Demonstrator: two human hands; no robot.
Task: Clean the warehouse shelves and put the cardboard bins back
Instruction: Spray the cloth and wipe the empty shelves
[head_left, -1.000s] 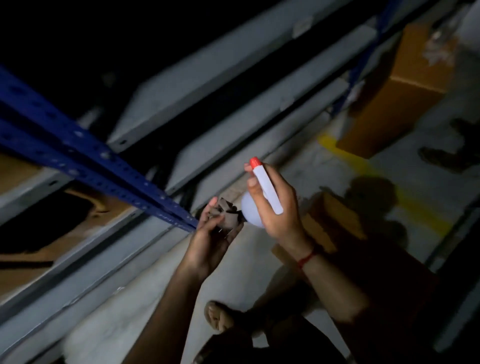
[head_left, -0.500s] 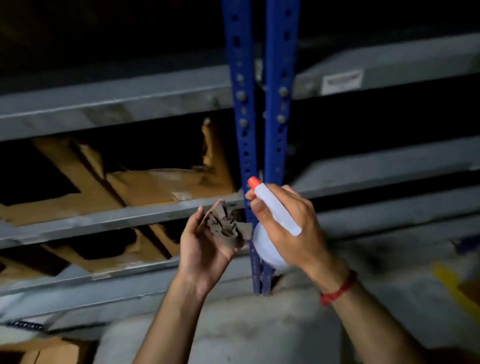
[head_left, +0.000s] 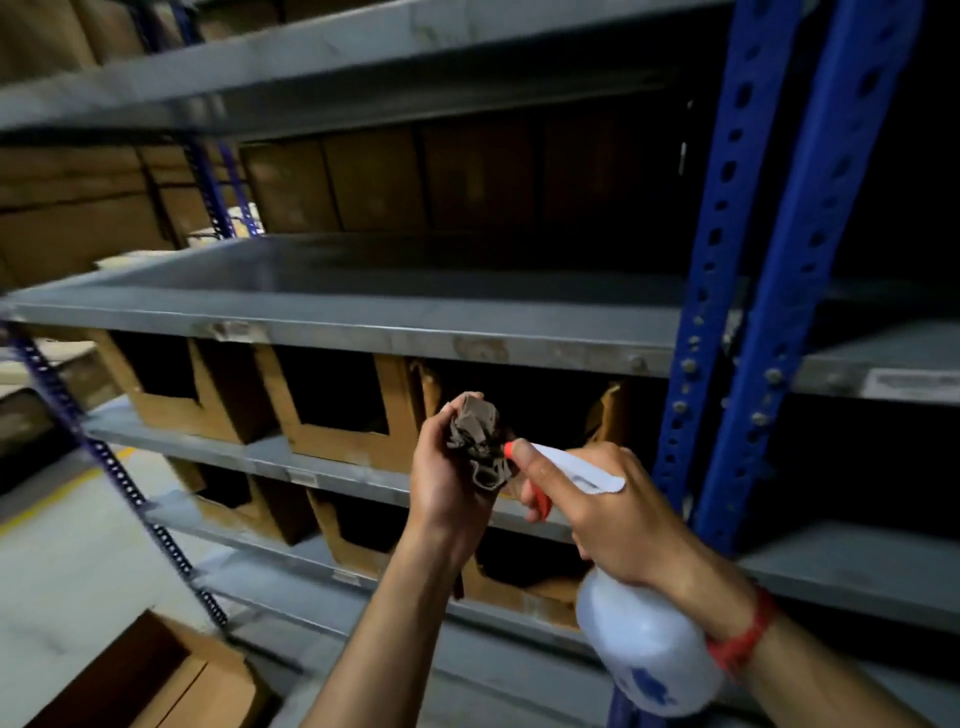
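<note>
We face a dim warehouse rack, and every place here is given from its pair of blue perforated steel uprights (head_left: 810, 249), which rise on the right. Just left of the uprights and low against them, the right hand (head_left: 608, 519) has its fingers wrapped round the neck of a white translucent plastic spray bottle (head_left: 644, 649). One finger lies on the red trigger, and the red nozzle tip points away from the uprights. A red thread band (head_left: 743, 639) circles that wrist. Further left of the uprights, the left hand (head_left: 441, 493) clutches a crumpled grey-brown cloth (head_left: 475, 441) in curled fingers, right at the nozzle. We cannot tell whether nozzle and cloth touch. A flat grey metal shelf board (head_left: 363, 332) runs leftward from the uprights above both hands. On the tiers below it, left of the uprights, brown cardboard bins with cut-out fronts (head_left: 337, 441) stand side by side. Far left of the uprights, on the pale floor, sits an open brown cardboard box (head_left: 197, 686).
</note>
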